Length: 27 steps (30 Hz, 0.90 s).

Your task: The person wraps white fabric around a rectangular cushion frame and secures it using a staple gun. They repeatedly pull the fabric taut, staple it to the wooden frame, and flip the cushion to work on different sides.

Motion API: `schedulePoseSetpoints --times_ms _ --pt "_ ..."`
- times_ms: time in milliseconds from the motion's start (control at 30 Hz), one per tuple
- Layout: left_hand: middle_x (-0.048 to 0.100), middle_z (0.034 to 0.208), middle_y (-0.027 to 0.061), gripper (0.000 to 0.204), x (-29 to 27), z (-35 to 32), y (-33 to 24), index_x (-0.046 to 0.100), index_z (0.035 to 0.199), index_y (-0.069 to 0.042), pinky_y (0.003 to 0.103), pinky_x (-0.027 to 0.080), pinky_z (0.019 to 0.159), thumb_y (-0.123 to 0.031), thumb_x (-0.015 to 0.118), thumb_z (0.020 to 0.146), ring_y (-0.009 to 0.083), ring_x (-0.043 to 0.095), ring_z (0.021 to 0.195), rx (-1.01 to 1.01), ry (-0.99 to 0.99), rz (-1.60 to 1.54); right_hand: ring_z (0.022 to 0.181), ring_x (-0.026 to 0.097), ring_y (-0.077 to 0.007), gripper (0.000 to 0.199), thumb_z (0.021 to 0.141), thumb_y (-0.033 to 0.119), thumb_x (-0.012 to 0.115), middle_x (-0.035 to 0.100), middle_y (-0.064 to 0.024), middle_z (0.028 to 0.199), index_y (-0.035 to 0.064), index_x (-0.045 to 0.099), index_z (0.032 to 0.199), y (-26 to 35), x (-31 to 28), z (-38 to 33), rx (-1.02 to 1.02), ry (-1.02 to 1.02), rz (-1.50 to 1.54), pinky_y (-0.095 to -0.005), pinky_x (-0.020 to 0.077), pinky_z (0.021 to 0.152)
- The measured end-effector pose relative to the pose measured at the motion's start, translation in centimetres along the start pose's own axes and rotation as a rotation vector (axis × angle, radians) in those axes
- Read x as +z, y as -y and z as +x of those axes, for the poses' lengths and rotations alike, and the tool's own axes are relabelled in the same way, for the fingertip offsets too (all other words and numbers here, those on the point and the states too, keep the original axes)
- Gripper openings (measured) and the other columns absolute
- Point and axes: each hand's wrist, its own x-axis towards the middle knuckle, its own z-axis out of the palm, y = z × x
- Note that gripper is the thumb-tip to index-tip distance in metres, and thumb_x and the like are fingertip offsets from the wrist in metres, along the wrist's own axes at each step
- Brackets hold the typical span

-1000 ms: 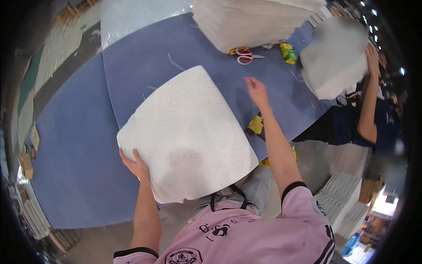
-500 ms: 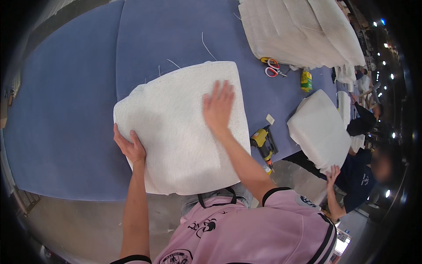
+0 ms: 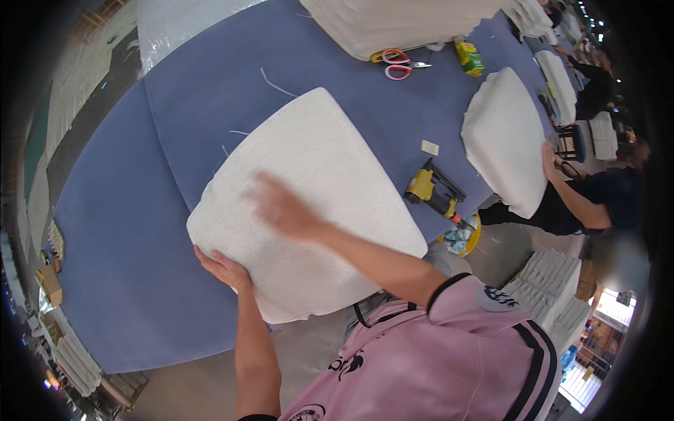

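A white fabric-covered seat cushion (image 3: 337, 182) lies on the blue-topped table in front of me, its lower edge toward my body. My left hand (image 3: 223, 269) grips its lower left edge, with the thumb on the upper face and the fingers along the side. Over the left half of the cushion is my right hand (image 3: 284, 209), blurred by motion, with the fingers stretched out and nothing held. Whether its palm touches the fabric I cannot tell. Loose white threads (image 3: 277, 83) stick out beyond the cushion's far edge.
A yellow and black staple gun (image 3: 437, 193) lies right of the cushion, near a small pale block (image 3: 430, 147). Farther off are red-handled scissors (image 3: 399, 64), a yellow-green box (image 3: 469, 57) and piled white covers (image 3: 400, 21). At right, another person's hand (image 3: 551, 160) touches a second cushion (image 3: 504, 140).
The cushion has turned counterclockwise in view, its far right corner swinging left. My right hand has swept left across it; my left hand stays at its edge. The whole view has shifted too.
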Motion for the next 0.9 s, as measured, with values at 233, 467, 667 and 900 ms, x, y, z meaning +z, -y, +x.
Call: schedulePoseSetpoints --times_ms 233,467,667,900 --pt "0.036 0.161 0.0223 0.066 0.5 -0.2 -0.3 0.032 0.161 -0.007 0.051 0.03 0.121 -0.048 0.034 0.109 0.0402 0.038 0.147 -0.029 0.001 -0.004 0.155 0.028 -0.0383 0.063 0.109 0.037 0.045 0.025 -0.0234 0.168 -0.0012 0.035 0.158 -7.5 -14.2 -6.4 0.618 -0.217 -0.446 -0.048 0.0264 0.125" --pt "0.038 0.161 0.021 0.062 -0.2 0.3 0.3 0.034 0.16 -0.007 0.049 0.031 0.121 -0.042 0.036 0.109 0.0399 0.038 0.147 0.01 -0.015 0.019 0.157 0.013 -0.0459 0.073 0.107 0.049 0.041 0.015 -0.0305 0.169 0.0001 0.031 0.161 1.7 2.2 -5.2 0.183 0.136 -0.705 -0.056 0.0108 0.128" --pt "0.042 0.157 0.0209 0.06 -0.3 -0.1 0.4 0.036 0.159 -0.006 0.048 0.033 0.119 -0.042 0.037 0.11 0.0397 0.042 0.145 0.014 -0.036 0.04 0.158 0.013 -0.042 0.068 0.106 0.041 0.05 0.013 -0.0253 0.171 0.0061 0.033 0.162 1.4 1.7 -4.9 -0.027 0.116 -0.411 -0.0567 0.0092 0.128" --pt "0.046 0.152 0.0208 0.059 -0.2 -0.5 -0.1 0.037 0.159 -0.009 0.05 0.036 0.117 -0.043 0.038 0.11 0.0404 0.046 0.141 -0.059 -0.04 0.049 0.149 0.036 -0.0409 0.046 0.105 0.023 0.051 0.041 -0.0263 0.158 -0.0008 0.053 0.145 -6.1 -26.4 2.3 -0.058 -0.814 -0.641 -0.0528 0.0289 0.12"
